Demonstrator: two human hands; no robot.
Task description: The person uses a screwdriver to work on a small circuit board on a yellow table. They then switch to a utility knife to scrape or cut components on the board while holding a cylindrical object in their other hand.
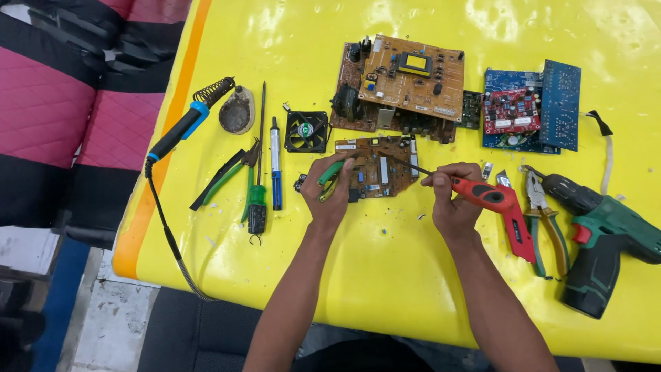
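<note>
Holding green-handled pliers (332,176) pinched in our left hand (329,196), right hand (451,200) clamped on a red soldering tool (492,198), at the small brown circuit board (377,167) mid-table. Board looks light, stiff, fragile; grip edges only.

The table (385,275) has a shiny yellow plastic cover with bright spots of light in the upper part of the frame. The small brown circuit board (382,165) in the middle looks flat and dull. The red screwdriver (485,195) has a smooth plastic handle and a thin dark metal rod. At lower right, the green drill (606,238) is matt plastic with black rubbery parts. At upper left, the pink cloth (48,103) is stitched and soft.
</note>
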